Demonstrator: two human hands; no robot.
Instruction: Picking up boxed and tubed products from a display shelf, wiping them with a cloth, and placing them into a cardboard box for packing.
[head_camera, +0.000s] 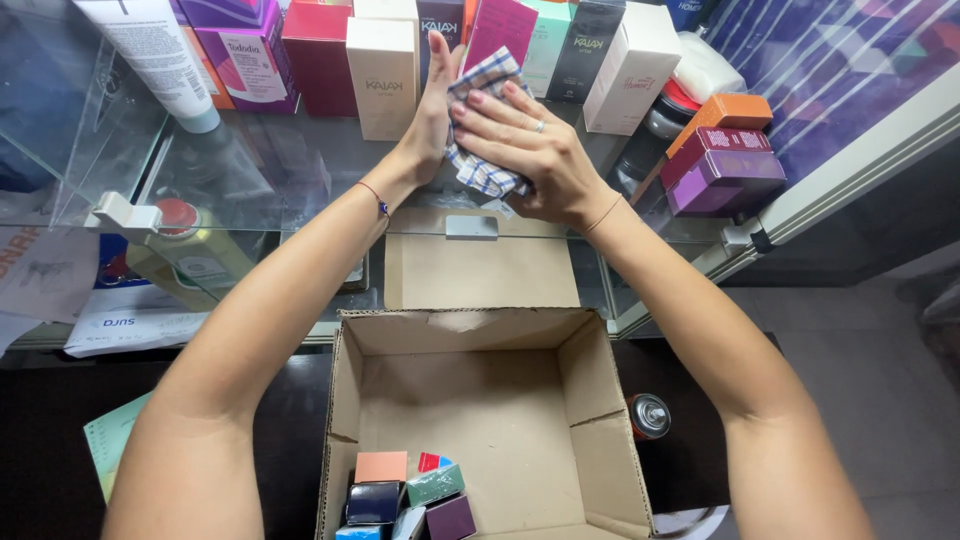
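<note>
My left hand (432, 110) and my right hand (525, 145) press together on a blue and white checked cloth (480, 170) above a glass shelf (300, 170). The cloth sits between both palms, its top edge poking out above the fingers. Something may be wrapped inside the cloth, but it is hidden. Just behind the hands stands a row of upright product boxes, among them a cream box (382, 75) and a white box (630, 65).
An open cardboard box (500, 420) stands below my arms with several small coloured boxes (410, 495) in its near corner. Purple and orange boxes (720, 155) are stacked at the right. A white tube (150, 55) and a spray bottle (185, 245) are at the left.
</note>
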